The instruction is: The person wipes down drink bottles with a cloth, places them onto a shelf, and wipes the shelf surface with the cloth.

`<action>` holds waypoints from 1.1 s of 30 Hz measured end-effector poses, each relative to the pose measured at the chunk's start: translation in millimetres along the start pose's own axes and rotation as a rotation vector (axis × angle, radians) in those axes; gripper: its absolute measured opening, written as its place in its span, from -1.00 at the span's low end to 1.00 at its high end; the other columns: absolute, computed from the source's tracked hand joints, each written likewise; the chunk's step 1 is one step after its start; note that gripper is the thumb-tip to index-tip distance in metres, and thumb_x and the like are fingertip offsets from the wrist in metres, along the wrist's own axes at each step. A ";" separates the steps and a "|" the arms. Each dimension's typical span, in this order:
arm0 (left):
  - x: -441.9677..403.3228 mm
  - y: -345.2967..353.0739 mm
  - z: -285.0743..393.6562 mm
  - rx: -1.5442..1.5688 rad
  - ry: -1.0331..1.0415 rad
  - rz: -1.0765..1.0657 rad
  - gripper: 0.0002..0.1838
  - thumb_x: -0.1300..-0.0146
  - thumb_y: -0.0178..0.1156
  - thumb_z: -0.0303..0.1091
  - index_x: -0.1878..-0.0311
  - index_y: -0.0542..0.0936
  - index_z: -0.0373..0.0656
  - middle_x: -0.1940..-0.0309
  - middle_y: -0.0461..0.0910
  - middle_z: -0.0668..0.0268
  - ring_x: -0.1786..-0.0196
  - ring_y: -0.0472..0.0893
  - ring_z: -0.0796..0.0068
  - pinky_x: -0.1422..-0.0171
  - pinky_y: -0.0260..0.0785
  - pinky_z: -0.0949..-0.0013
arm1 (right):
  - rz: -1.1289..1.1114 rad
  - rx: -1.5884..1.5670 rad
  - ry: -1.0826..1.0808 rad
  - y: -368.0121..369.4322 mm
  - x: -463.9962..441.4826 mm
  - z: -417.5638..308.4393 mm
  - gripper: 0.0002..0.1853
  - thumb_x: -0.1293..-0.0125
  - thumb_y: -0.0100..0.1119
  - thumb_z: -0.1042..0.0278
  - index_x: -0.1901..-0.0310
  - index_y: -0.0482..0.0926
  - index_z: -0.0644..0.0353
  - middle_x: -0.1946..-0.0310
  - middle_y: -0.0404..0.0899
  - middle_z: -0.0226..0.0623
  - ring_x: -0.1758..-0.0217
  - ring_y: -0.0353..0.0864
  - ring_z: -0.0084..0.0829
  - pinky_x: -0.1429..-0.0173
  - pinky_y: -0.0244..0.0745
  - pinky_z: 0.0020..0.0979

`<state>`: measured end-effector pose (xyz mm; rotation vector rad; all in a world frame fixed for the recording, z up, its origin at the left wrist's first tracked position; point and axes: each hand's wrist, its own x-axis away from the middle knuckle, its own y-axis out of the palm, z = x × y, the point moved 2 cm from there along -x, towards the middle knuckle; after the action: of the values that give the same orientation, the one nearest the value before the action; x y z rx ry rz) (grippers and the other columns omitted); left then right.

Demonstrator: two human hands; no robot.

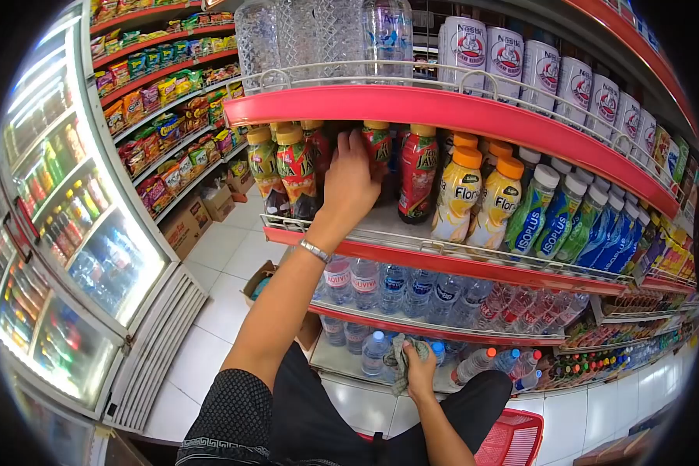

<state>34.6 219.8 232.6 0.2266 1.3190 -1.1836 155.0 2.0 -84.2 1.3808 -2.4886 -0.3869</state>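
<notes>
My left hand (351,177) reaches into the middle shelf (396,233), among bottles with yellow caps. Its fingers are bent next to a red-and-green bottle (377,147); whether they grip it is unclear. Left of the wrist stand similar bottles (295,175), and to the right is a red-labelled bottle (418,175). Lower down, my right hand (419,369) is closed on a crumpled grey-green cloth (398,363), in front of the bottom shelf, near a clear bottle with a blue cap (375,353).
Cans (501,58) and large clear bottles line the shelf above. Florid-labelled yellow-capped bottles (457,194) and Isoplus bottles (532,206) stand to the right. A red basket (512,439) is beside my knee. A glass-door fridge (78,202) and snack shelves are left.
</notes>
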 end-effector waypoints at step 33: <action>-11.2 23.1 -9.7 -0.651 0.012 -0.112 -0.11 -0.05 0.25 -0.50 -0.50 0.19 0.12 -0.40 0.12 -0.28 0.16 0.70 0.06 0.23 0.63 0.21 | -0.016 0.055 -0.031 -2.6 -3.9 6.6 -0.87 -0.31 0.33 0.39 0.24 0.59 0.23 0.37 0.60 -0.47 0.34 0.54 -0.64 0.21 0.43 -0.55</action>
<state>48.4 243.1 227.9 -0.3151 1.6705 -0.7868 156.8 4.7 -91.7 1.4274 -2.5323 -0.3488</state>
